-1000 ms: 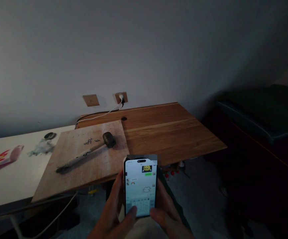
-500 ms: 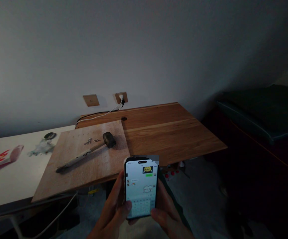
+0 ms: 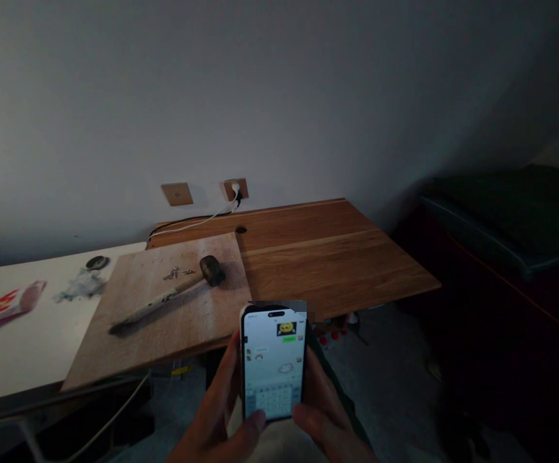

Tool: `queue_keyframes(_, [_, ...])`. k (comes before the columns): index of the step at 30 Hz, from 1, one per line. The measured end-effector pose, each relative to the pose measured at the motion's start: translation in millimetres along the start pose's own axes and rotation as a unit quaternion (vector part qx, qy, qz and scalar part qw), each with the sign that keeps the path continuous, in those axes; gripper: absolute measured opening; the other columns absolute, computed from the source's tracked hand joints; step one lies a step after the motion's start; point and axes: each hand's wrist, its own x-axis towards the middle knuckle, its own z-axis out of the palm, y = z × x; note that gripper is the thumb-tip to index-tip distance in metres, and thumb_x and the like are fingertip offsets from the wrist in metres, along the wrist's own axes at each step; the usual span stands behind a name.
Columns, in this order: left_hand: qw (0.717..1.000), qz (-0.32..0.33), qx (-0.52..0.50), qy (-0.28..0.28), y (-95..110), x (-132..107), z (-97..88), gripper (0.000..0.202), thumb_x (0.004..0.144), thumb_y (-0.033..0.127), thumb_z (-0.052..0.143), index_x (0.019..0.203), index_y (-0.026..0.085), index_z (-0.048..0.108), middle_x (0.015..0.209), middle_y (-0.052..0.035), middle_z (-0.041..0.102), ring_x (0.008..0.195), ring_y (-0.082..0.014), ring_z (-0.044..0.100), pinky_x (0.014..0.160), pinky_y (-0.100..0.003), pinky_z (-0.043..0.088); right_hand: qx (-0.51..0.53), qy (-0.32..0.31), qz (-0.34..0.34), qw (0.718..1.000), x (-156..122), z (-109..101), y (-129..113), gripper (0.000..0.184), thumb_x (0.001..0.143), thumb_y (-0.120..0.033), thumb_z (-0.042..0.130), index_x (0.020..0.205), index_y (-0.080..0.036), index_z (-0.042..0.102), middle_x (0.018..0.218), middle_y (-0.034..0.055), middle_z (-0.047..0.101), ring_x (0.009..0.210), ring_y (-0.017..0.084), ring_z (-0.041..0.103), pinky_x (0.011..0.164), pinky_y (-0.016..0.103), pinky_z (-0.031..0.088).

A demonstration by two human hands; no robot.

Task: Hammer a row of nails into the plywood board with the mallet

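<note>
A lit smartphone (image 3: 274, 360) stands upright between my two hands at the lower middle, its screen showing a chat with stickers and a keyboard below. My left hand (image 3: 224, 405) grips its left edge, the thumb resting at the lower left corner of the screen. Along the right edge my right hand (image 3: 325, 405) is closed, with its thumb at the lower right of the keyboard. The fingers behind the phone are mostly hidden. Beyond the phone, a mallet (image 3: 168, 296) with a black head lies on a plywood board (image 3: 139, 276).
Several small metal pieces (image 3: 175, 273) lie beside the mallet. The wooden desk (image 3: 318, 251) reaches right; a white table (image 3: 33, 347) at left holds a red-and-white packet (image 3: 9, 305) and crumpled plastic (image 3: 83, 285). Cables run to a wall socket (image 3: 236, 188). A dark green cushion (image 3: 511, 212) sits at right.
My left thumb has shifted down and right, from the keyboard's left side to the phone's bottom edge. The right hand and the phone have hardly moved.
</note>
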Motion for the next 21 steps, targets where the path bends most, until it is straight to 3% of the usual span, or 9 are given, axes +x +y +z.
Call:
queue_keyframes(4, [0.999, -0.045, -0.020, 0.019, 8, 2, 0.1, 0.072, 0.100, 0.045, 0.065, 0.165, 0.036, 0.035, 0.168, -0.0065, 0.041, 0.157, -0.0374, 0.031, 0.125, -0.054, 0.035, 0.008, 0.006, 0.013, 1.000, -3, 3, -4, 0.075, 0.080, -0.049, 0.084, 0.149, -0.039, 0.056, 0.151, 0.0042, 0.064, 0.146, 0.036, 0.052, 0.118, 0.056, 0.042])
queue_keyframes(6, [0.999, -0.031, -0.022, 0.008, 8, 1, -1.1, 0.068, 0.101, 0.043, 0.063, 0.164, 0.040, 0.036, 0.170, -0.0039, 0.039, 0.157, -0.0363, 0.031, 0.124, -0.052, 0.037, -0.006, 0.019, 0.017, 1.000, -4, 3, -5, 0.079, 0.078, -0.050, 0.086, 0.149, -0.038, 0.056, 0.152, 0.0043, 0.063, 0.150, 0.036, 0.047, 0.121, 0.055, 0.039])
queue_keyframes(9, [1.000, 0.015, -0.007, -0.016, 1, -2, -3.9, 0.076, 0.099, 0.044, 0.068, 0.165, 0.041, 0.030, 0.175, -0.0019, 0.027, 0.160, -0.0365, 0.022, 0.127, -0.052, 0.030, -0.016, 0.022, 0.015, 1.000, -4, 1, -5, 0.079, 0.076, -0.051, 0.087, 0.149, -0.036, 0.058, 0.155, 0.0046, 0.061, 0.153, 0.036, 0.042, 0.123, 0.053, 0.036])
queue_keyframes(12, [0.999, 0.022, 0.022, -0.013, -7, -4, -5.5, 0.076, 0.100, 0.042, 0.066, 0.166, 0.039, 0.028, 0.176, -0.0032, 0.024, 0.160, -0.0367, 0.020, 0.130, -0.054, 0.021, -0.006, 0.008, 0.004, 1.000, -2, 1, -5, 0.079, 0.079, -0.052, 0.086, 0.150, -0.036, 0.057, 0.155, 0.0055, 0.062, 0.154, 0.035, 0.042, 0.124, 0.051, 0.035])
queue_keyframes(17, [1.000, 0.018, 0.019, -0.015, -12, -4, -6.1, 0.080, 0.101, 0.040, 0.065, 0.168, 0.038, 0.021, 0.176, -0.0057, 0.024, 0.160, -0.0375, 0.021, 0.130, -0.055, 0.021, -0.043, 0.031, 0.001, 0.999, 1, -1, 0, 0.071, 0.085, -0.050, 0.083, 0.151, -0.037, 0.058, 0.155, 0.0034, 0.062, 0.154, 0.029, 0.042, 0.126, 0.047, 0.032])
queue_keyframes(21, [0.999, 0.018, 0.015, -0.030, -12, -4, -8.9, 0.085, 0.101, 0.037, 0.066, 0.169, 0.035, 0.015, 0.176, -0.0056, 0.022, 0.161, -0.0370, 0.019, 0.130, -0.056, 0.020, -0.055, 0.032, -0.006, 0.998, 1, -5, 3, 0.075, 0.084, -0.052, 0.084, 0.152, -0.035, 0.057, 0.156, 0.0043, 0.060, 0.153, 0.030, 0.043, 0.126, 0.048, 0.033])
